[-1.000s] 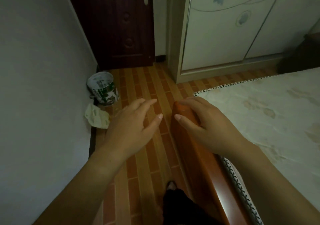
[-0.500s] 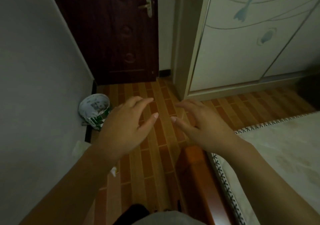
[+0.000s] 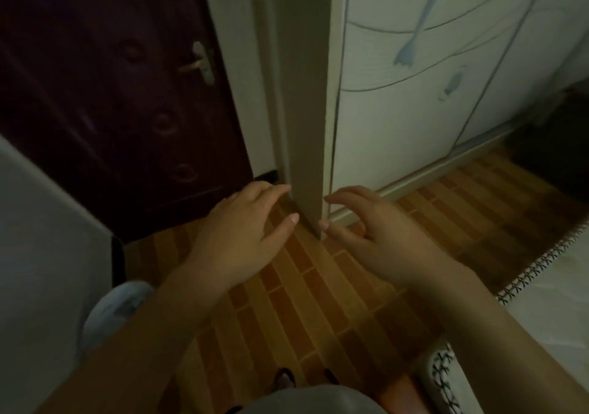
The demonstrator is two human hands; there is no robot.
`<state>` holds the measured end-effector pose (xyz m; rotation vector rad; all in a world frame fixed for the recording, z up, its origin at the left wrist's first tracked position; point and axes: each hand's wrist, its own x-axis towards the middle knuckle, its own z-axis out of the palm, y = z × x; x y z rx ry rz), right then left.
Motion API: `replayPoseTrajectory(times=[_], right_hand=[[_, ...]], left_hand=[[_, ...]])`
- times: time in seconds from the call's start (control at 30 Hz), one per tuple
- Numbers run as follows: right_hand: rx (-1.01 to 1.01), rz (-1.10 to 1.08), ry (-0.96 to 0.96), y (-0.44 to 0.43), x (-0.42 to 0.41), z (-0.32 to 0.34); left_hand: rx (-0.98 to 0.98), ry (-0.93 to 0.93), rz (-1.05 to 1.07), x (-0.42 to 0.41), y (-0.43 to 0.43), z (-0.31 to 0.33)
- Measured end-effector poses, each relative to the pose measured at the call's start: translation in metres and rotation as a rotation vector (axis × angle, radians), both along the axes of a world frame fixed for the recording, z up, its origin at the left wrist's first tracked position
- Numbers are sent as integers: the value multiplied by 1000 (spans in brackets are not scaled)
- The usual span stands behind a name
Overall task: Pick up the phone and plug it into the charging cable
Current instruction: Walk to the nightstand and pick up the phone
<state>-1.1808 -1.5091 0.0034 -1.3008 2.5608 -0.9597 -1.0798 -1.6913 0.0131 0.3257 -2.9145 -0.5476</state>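
A floor point(image 3: 318, 289) of narrow orange-brown plank tiles fills the middle of the view, dim and slightly blurred. On the far right stands a pale wardrobe point(image 3: 430, 94) with curved lines and blue fish-like shapes on its sliding doors; its plain side panel comes down to the floor just beyond the two hands. To the far left is a dark maroon door point(image 3: 111, 94) with raised round mouldings and a metal lever handle point(image 3: 199, 63). A grey wall point(image 3: 41, 270) runs along the near left. At the near right lies the pale edge of a mattress point(image 3: 548, 302) with cross-stitched trim along its border. Low on the left, partly hidden behind the forearm, sits a blurred pale round container point(image 3: 111, 311) (too soft to say what it is).

Both bare forearms reach forward over the floor. The left hand point(image 3: 242, 238) is held palm down with fingers loosely spread and slightly curled, holding nothing. The right hand point(image 3: 376, 238) mirrors it, fingers parted and bent, also empty; the two thumbs point toward each other with a gap between them, in front of the wardrobe's corner. Neither hand touches anything.

The phone and the charging cable cannot be seen anywhere here.
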Motion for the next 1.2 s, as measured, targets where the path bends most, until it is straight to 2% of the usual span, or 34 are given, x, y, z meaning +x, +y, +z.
replayPoseTrajectory(times=[0.17,0.47,0.77,1.2], right_hand=[[42,-258,-22,-9,-69,0],[18,-642,-32,49,-196,0],[72,-843,-18,155,-366,5],[86,-1016,-25,280,-558,6]], left_hand=[[-11,-2,-244,-121,-26,4],[25,43,-642,-323,28,-4],[52,102,-827,-531,149,-3],[86,127,-1003,-756,284,-21]])
